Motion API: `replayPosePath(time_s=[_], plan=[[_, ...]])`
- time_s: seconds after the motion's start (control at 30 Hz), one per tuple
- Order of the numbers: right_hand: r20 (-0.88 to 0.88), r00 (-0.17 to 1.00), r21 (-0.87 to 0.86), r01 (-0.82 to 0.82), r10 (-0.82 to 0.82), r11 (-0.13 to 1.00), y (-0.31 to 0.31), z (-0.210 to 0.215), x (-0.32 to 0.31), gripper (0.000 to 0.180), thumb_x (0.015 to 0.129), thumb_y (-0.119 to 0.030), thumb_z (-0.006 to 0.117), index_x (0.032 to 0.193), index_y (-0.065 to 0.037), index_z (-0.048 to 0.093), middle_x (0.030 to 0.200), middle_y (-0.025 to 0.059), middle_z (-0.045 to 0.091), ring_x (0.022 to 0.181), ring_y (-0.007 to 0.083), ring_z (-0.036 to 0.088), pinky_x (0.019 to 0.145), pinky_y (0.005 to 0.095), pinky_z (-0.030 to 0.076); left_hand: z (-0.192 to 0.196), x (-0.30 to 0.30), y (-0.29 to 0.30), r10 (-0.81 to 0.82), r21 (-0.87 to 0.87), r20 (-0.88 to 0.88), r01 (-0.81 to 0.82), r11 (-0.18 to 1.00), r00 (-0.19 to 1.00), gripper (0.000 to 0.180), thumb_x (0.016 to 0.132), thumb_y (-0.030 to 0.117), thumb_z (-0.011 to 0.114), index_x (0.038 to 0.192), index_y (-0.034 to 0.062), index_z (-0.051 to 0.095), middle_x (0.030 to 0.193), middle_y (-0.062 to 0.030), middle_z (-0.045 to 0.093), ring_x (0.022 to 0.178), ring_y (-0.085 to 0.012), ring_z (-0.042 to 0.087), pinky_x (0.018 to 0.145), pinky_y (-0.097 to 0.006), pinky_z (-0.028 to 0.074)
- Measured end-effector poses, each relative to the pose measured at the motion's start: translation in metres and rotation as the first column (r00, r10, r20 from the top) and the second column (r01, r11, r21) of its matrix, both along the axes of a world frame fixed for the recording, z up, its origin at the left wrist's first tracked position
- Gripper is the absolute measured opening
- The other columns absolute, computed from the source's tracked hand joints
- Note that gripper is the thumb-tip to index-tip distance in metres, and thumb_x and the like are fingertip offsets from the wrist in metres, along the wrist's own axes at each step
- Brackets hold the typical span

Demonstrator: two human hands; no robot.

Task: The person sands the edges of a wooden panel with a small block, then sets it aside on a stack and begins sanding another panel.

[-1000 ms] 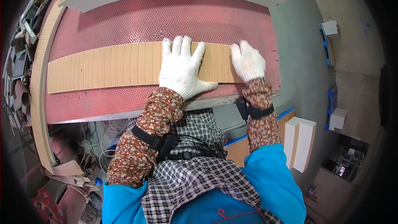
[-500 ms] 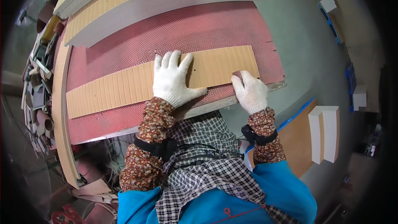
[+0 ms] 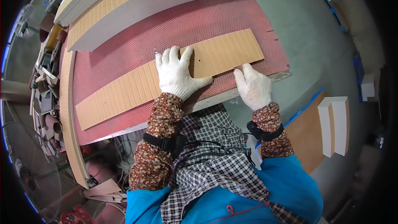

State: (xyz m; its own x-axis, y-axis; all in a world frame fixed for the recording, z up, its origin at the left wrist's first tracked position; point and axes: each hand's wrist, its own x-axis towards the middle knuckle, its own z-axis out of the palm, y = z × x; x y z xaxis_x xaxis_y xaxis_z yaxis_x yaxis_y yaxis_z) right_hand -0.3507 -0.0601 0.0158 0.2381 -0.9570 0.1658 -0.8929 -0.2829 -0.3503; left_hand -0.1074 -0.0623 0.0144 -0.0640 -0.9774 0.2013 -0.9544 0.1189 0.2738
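Observation:
A long, slightly curved tan board (image 3: pixel 124 87) with grooves across its face lies slantwise on the pink textured mat (image 3: pixel 219 12). My left hand (image 3: pixel 176 72), in a white knit glove, rests spread on the board's middle, its thumb reaching past the near edge. At the near edge by the board's right end is my right hand (image 3: pixel 253 86), also gloved, with thumb and fingers pinching a small brown piece of sandpaper (image 3: pixel 238 68). The sandpaper's tip is at the board's edge; most of it is hidden by the fingers. A small dark hole shows in the board.
Stacked curved boards (image 3: pixel 166 2) line the table's far side. A wooden strip (image 3: pixel 68 112) runs along the left edge, beside a heap of sanding blocks and tubes (image 3: pixel 47 99). White curved pieces (image 3: pixel 336 126) stand on a brown panel (image 3: pixel 304 128) at right. A fan (image 3: pixel 31 178) is lower left.
The board has turned counter-clockwise, its right end now farther from the table's front edge. My right hand has shifted left along the board's near edge. The whole view has tilted slightly.

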Motion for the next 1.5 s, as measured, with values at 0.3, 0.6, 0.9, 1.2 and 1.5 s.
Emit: replayPosePath(time_s=[0.3, 0.6, 0.9, 1.2, 1.5], plan=[[-0.105, 0.991, -0.065, -0.092, 0.085, 0.994, -0.006, -0.004, 0.015, 0.02, 0.099, -0.026, 0.066, 0.095, -0.008, 0.063, 0.074, 0.0108, 0.072, 0.061, 0.0297, 0.072, 0.053, 0.0415, 0.056, -0.002, 0.004, 0.001, 0.028, 0.016, -0.006, -0.028, 0.999, 1.0, 0.104, 0.062, 0.067, 0.084, 0.143, 0.0085, 0.056, 0.14, -0.0229, 0.053, 0.136, -0.0419, 0.045, 0.121, -0.061, 0.025], [-0.221, 0.968, -0.042, -0.134, 0.122, 0.99, -0.011, 0.005, 0.024, 0.019, 0.099, -0.025, 0.065, 0.094, -0.007, 0.064, 0.07, 0.0111, 0.071, 0.057, 0.0285, 0.071, 0.05, 0.0406, 0.055, -0.009, 0.007, 0.001, 0.027, -0.133, -0.062, -0.035, 0.99, 0.998, 0.092, 0.063, 0.062, 0.084, 0.132, 0.0058, 0.062, 0.124, -0.0208, 0.056, 0.125, -0.0383, 0.05, 0.115, -0.061, 0.028], [-0.24, 0.961, -0.081, -0.16, 0.137, 0.984, -0.08, 0.002, 0.047, 0.028, 0.103, -0.03, 0.055, 0.093, -0.005, 0.065, 0.067, 0.0135, 0.07, 0.06, 0.0337, 0.071, 0.056, 0.0493, 0.055, -0.003, 0.002, -0.001, 0.023, -0.108, -0.123, -0.036, 0.994, 0.992, 0.087, 0.063, 0.055, 0.085, 0.131, 0.0041, 0.063, 0.123, -0.0213, 0.055, 0.122, -0.0386, 0.049, 0.114, -0.062, 0.029], [-0.333, 0.938, 0.034, -0.091, 0.097, 0.995, -0.114, 0.005, 0.074, 0.035, 0.106, -0.035, 0.05, 0.101, -0.004, 0.064, 0.079, 0.0188, 0.074, 0.073, 0.0381, 0.074, 0.07, 0.0521, 0.059, -0.005, 0.008, 0.003, 0.063, -0.063, -0.113, -0.07, 0.996, 0.992, 0.095, 0.065, 0.06, 0.084, 0.139, 0.0079, 0.058, 0.136, -0.0224, 0.052, 0.133, -0.0417, 0.046, 0.12, -0.063, 0.026], [-0.278, 0.951, 0.004, -0.139, 0.135, 0.99, -0.011, 0.013, 0.034, 0.022, 0.103, -0.026, 0.06, 0.099, -0.006, 0.068, 0.069, 0.0161, 0.07, 0.062, 0.0337, 0.072, 0.059, 0.0452, 0.057, -0.01, 0.012, 0.007, 0.051, -0.033, -0.165, -0.057, 0.998, 0.985, 0.095, 0.065, 0.06, 0.084, 0.14, 0.0078, 0.057, 0.137, -0.0234, 0.052, 0.135, -0.042, 0.045, 0.122, -0.063, 0.024]])
